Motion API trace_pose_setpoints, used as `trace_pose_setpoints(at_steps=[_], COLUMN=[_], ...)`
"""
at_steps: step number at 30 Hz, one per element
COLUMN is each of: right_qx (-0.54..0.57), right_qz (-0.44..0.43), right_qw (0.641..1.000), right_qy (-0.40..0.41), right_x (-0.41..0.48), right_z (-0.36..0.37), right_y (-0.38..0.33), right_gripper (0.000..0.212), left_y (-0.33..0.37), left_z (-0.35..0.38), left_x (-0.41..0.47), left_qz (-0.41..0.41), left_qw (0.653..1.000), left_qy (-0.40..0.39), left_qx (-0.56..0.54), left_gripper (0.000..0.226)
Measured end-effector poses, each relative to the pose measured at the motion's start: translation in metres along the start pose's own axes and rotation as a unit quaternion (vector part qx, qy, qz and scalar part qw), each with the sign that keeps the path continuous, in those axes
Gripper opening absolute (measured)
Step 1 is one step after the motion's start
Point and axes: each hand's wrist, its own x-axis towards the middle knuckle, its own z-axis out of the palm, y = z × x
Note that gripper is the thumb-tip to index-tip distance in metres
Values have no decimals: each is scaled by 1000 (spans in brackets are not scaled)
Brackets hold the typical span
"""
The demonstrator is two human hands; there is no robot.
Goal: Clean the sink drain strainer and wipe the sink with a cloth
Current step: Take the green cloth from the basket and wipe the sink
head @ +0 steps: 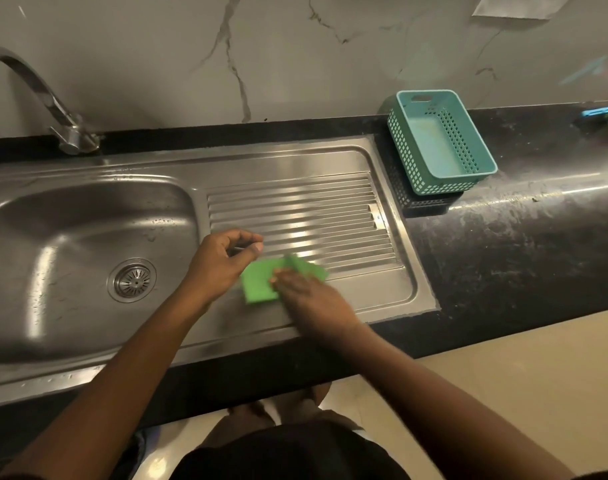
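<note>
A green cloth (261, 284) lies on the front left part of the steel drainboard (295, 209). My right hand (309, 296) rests on the cloth's right half, blurred, fingers gripping a raised fold. My left hand (223, 261) hovers just left of the cloth with fingers curled, thumb and forefinger near each other, holding nothing visible. The round metal drain strainer (133, 280) sits in the drain hole at the bottom of the steel sink basin (53, 237), left of both hands. Water drops dot the basin.
A curved chrome tap (58, 112) stands at the back left. A teal perforated plastic basket (437, 143) stands on the black counter (520, 244) right of the drainboard. Blue and coloured items (605, 114) lie at the far right. Marble wall behind.
</note>
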Motion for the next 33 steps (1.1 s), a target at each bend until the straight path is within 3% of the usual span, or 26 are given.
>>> trace_pose_setpoints(at_steps=[2, 4, 8, 12, 17, 20, 23, 25, 29, 33], right_qx=[4, 9, 15, 48, 67, 63, 35, 24, -2, -12], right_qz=[146, 275, 371, 302, 64, -5, -42, -17, 169, 301], right_qw=[987, 958, 925, 947, 996, 998, 998, 1000, 984, 952], right_qy=[66, 81, 84, 98, 1, -18, -24, -5, 60, 55], right_x=[-29, -54, -41, -2, 58, 82, 76, 63, 18, -15], right_z=[-19, -37, -34, -1, 36, 40, 27, 17, -16, -41], right_y=[49, 92, 85, -6, -122, -131, -88, -50, 42, 106], right_gripper=[51, 55, 62, 62, 53, 46, 54, 59, 56, 61], left_y=[1, -1, -6, -7, -5, -1, 2, 2, 1, -2], left_z=[-2, -5, -12, -18, -21, -26, -28, -29, -31, -31], left_x=[0, -2, -5, -10, -11, -10, -8, -7, -9, -11], left_qz=[-1, -5, -4, -4, -16, -13, -10, -8, -11, -16], left_qw=[1000, 1000, 1000, 1000, 1000, 999, 999, 999, 999, 1000], left_qy=[-5, -8, -12, -6, 16, 29, 36, 36, 30, 17], left_qx=[-2, 0, 3, -8, -13, -12, -27, -30, -29, -15], left_gripper=[11, 13, 16, 28, 19, 18, 12, 11, 11, 17])
